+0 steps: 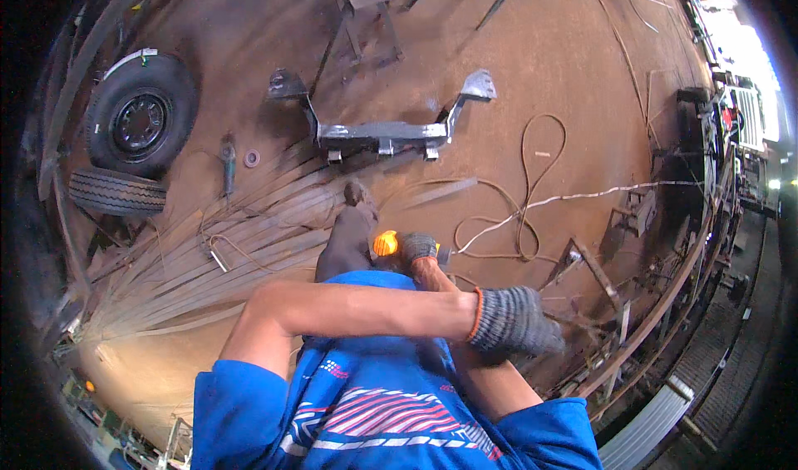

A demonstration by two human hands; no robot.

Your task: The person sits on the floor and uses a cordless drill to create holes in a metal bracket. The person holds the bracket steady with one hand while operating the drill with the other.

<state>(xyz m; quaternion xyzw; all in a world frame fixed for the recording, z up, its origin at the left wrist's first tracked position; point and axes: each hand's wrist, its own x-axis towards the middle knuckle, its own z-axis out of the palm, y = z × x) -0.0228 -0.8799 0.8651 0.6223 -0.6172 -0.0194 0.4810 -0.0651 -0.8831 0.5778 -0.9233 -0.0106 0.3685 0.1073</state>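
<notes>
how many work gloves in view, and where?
2. One grey knit glove is on the left hand, its arm crossing over the right forearm; the other is on the right hand, around a yellow tool. Floor clutter could hide more.

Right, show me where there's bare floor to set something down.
Best patch: floor right of the metal frame, above the looped cable. A smaller one: between the wheel and the frame, above the green tool. Crowded: left of the leg, with fanned strips; the right side, with metal parts; beside the right hand, with pale cord and cable.
</notes>
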